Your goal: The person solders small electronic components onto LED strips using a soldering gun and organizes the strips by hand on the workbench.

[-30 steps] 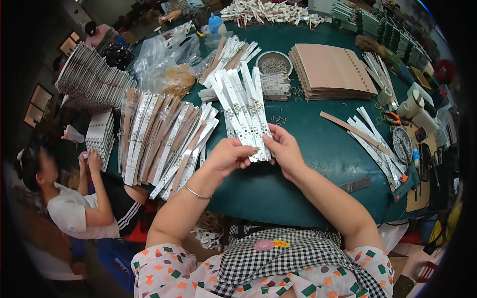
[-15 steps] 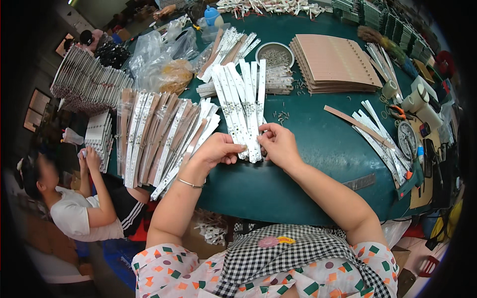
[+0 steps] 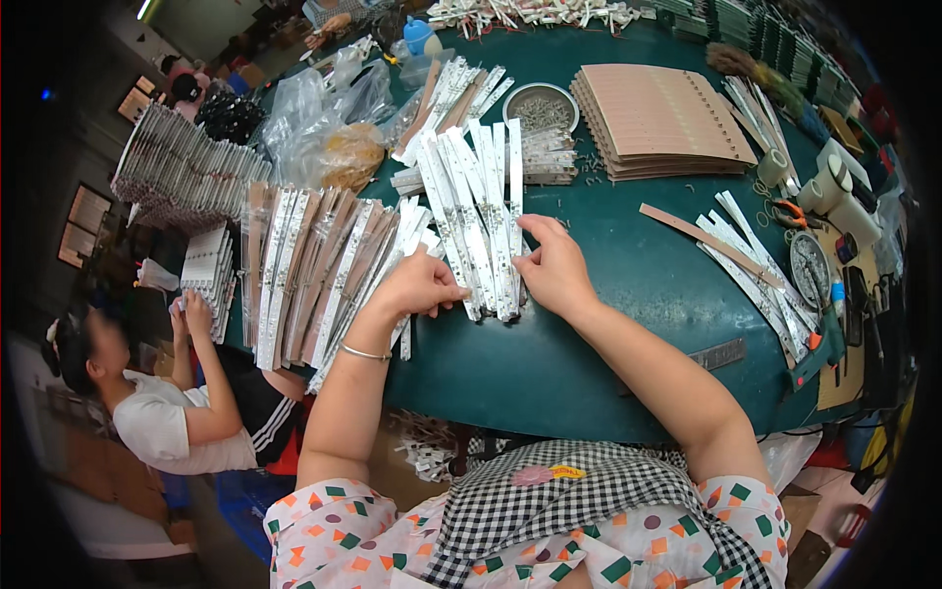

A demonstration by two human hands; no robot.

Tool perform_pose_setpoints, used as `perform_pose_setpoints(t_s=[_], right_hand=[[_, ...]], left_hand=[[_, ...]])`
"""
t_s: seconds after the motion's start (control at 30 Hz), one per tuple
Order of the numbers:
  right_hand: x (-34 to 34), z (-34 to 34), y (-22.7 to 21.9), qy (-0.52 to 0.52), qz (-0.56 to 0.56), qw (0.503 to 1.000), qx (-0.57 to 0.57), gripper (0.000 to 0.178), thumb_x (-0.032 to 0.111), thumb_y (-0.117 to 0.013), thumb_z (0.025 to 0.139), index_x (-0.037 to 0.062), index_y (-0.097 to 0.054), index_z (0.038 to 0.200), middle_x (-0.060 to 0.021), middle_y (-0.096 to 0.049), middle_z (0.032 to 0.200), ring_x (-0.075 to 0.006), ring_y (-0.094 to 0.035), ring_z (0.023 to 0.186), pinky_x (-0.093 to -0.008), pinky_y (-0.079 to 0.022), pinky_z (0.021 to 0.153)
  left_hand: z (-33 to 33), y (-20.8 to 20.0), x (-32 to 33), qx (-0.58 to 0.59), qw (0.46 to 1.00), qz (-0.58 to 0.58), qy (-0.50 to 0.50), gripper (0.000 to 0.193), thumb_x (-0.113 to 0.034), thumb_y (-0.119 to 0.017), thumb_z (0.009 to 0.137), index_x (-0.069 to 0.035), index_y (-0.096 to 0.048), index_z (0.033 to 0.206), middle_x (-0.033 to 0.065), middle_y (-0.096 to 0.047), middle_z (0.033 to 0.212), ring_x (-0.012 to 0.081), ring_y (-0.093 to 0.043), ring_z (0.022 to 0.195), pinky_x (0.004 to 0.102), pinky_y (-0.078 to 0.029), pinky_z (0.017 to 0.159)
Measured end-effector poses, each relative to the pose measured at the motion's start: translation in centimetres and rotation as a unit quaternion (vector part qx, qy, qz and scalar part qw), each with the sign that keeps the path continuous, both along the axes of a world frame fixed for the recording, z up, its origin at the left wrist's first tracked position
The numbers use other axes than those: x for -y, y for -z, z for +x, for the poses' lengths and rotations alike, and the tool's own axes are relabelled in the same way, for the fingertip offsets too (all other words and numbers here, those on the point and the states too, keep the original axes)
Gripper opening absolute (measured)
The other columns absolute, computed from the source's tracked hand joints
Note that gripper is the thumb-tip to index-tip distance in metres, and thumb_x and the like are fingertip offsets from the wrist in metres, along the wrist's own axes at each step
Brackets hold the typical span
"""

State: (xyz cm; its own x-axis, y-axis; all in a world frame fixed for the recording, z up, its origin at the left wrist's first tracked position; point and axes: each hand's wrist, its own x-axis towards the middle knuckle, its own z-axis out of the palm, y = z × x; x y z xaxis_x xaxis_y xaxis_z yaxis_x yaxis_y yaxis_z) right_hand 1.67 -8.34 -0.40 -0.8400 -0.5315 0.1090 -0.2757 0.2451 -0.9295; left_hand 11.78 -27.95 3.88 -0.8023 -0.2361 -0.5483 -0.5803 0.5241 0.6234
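A fanned bundle of white LED circuit board strips lies in front of me, its near ends between my hands. My left hand is closed, its thumb and fingers at the bundle's lower left edge. A white strip end shows below that hand; whether the hand holds it is hidden. My right hand lies along the bundle's right edge, fingers apart and touching the outermost strip.
Left of the bundle lies a row of white and brown strips. Beyond are a metal bowl of small parts and stacked brown boards. More strips, a steel ruler and pliers lie right. A co-worker sits left.
My left hand has shifted slightly left. My right hand's fingers have spread from a pinch at the near ends and reach further up the right edge. A strip end now shows below my left hand.
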Motion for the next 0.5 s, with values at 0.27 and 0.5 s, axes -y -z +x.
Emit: perform_pose_setpoints(t_s=[0.27, 0.5], right_hand=[[0.0, -1.7, 0.3, -0.016, 0.003, 0.997, -0.07, 0.038, -0.002, -0.061, 0.074, 0.0045, -0.063, 0.111, -0.0132, -0.055, 0.127, -0.036, -0.058, 0.106, -0.0394, -0.05, 0.089], [-9.2, 1.7, -3.6, -0.104, -0.02, 0.989, -0.1, 0.025, 0.003, -0.067, 0.077, 0.0062, -0.063, 0.101, -0.0122, -0.061, 0.103, -0.0253, -0.063, 0.075, -0.0353, -0.052, 0.069]], left_hand=[[-0.5, -0.5, 0.1, -0.091, 0.985, -0.144, 0.011, 0.019, -0.016, -0.079, 0.071, 0.0, -0.069, 0.075, 0.0086, -0.066, 0.062, 0.0152, -0.064, 0.052, 0.0271, -0.051, 0.052], [1.3, 1.8, -0.4, -0.151, 0.951, -0.267, 0.045, 0.023, -0.018, -0.075, 0.07, -0.003, -0.073, 0.088, 0.0144, -0.07, 0.077, 0.0301, -0.068, 0.075, 0.0366, -0.054, 0.072]])
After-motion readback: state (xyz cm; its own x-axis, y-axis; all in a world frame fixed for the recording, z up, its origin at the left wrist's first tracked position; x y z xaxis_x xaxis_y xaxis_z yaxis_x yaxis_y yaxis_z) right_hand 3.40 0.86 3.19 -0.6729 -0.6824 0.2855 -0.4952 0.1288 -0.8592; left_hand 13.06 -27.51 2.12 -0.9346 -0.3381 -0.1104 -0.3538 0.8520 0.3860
